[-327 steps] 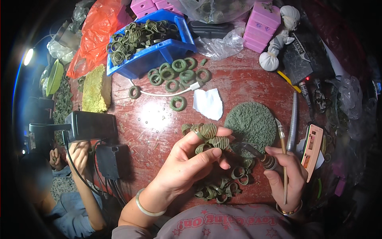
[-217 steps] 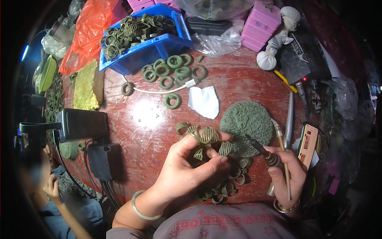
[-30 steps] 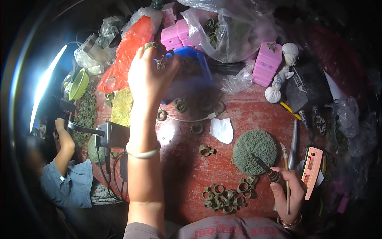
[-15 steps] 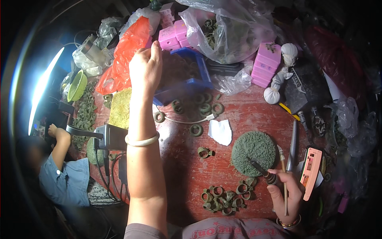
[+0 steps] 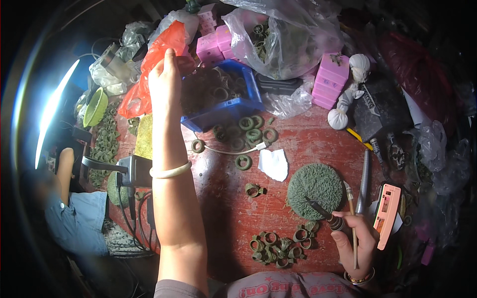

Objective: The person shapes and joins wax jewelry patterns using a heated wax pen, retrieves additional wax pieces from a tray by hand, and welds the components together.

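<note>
My left hand [image 5: 166,82] reaches far forward, beside the left end of a blue bin [image 5: 243,103] of dark green ring-shaped pieces. Its fingers look closed, partly in shadow, and what they hold is hidden. My right hand [image 5: 358,243] grips a pen-like tool [image 5: 336,221] with a dark pointed tip, directed over a round, rough green pad [image 5: 313,186]. A thin wooden-handled tool [image 5: 355,238] also passes between its fingers. Left of this hand lies a cluster of olive-green rings [image 5: 278,248], with a separate pair of rings [image 5: 254,189] farther up.
Plain round bands [image 5: 243,162] and a white cable [image 5: 223,151] lie before the bin. A torn white paper [image 5: 273,165], a tapered metal rod [image 5: 364,181] and a pink device [image 5: 389,216] are on the red table [image 5: 223,218]. A black power adapter [image 5: 136,170] stands left; another person's blue sleeve [image 5: 84,221] is beyond.
My left hand has shifted left and slightly nearer, uncovering more of the bin. My right hand keeps its tools nearly still. The other person's arm at left has moved.
</note>
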Action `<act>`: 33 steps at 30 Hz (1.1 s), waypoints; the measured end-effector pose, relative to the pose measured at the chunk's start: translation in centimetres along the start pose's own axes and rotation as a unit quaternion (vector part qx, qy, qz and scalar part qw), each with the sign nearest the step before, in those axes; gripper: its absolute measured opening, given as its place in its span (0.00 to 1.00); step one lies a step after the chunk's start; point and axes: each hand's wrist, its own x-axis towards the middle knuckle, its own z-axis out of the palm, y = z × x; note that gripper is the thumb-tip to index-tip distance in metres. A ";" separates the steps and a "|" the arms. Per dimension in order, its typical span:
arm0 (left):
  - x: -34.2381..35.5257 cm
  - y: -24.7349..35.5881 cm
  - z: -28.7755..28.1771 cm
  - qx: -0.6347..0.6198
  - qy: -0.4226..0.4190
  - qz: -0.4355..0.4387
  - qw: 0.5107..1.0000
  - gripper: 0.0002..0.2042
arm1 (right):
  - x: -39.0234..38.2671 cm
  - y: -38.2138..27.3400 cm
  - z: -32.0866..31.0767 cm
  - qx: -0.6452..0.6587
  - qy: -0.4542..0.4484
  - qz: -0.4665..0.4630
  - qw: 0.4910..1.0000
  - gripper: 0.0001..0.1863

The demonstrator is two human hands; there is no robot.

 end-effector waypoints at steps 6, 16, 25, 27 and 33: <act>0.0 -0.3 -0.3 -0.054 0.029 -0.047 0.997 0.25 | 0.1 -0.1 -0.1 -0.006 0.001 -0.012 1.000 0.18; -1.9 0.4 -1.8 -0.018 0.090 0.023 0.995 0.23 | -0.1 -0.4 -0.1 0.005 -0.013 -0.006 1.000 0.18; -18.5 6.6 -2.1 0.041 -0.222 0.158 0.961 0.12 | 0.0 -0.2 -1.0 -0.004 -0.012 0.025 1.000 0.18; -21.3 6.1 -3.9 0.103 -0.319 0.047 0.941 0.16 | -0.1 -0.6 -0.5 0.018 -0.015 0.018 1.000 0.18; -23.1 0.8 -2.4 0.206 -0.291 0.067 0.932 0.15 | -0.2 0.2 0.3 0.010 -0.012 -0.003 1.000 0.18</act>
